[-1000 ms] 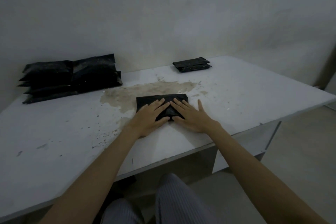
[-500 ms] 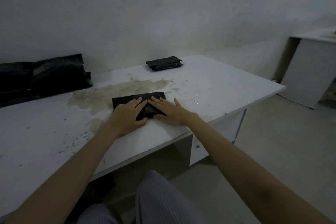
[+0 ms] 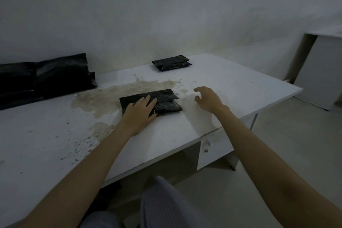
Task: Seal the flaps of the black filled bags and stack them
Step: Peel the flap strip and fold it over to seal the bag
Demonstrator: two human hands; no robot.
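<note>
A black filled bag [image 3: 166,101] lies on the white table [image 3: 231,87] in front of me, its flap folded over the top. My left hand [image 3: 140,112] lies flat on the bag's left half, fingers straight. My right hand [image 3: 208,99] hovers just right of the bag, fingers loosely curled and holding nothing. A small stack of folded black bags [image 3: 171,62] sits at the back of the table near the wall. A larger pile of black bags [image 3: 46,76] lies at the far left against the wall.
A brown stain [image 3: 111,96] spreads over the table behind and left of the bag, with dark specks toward the near edge. A drawer with a knob [image 3: 208,144] hangs under the tabletop. Another white cabinet [image 3: 322,68] stands at the right.
My right hand has lifted off the bag and moved to the right. My left hand still lies on the bag. The view has shifted a little.
</note>
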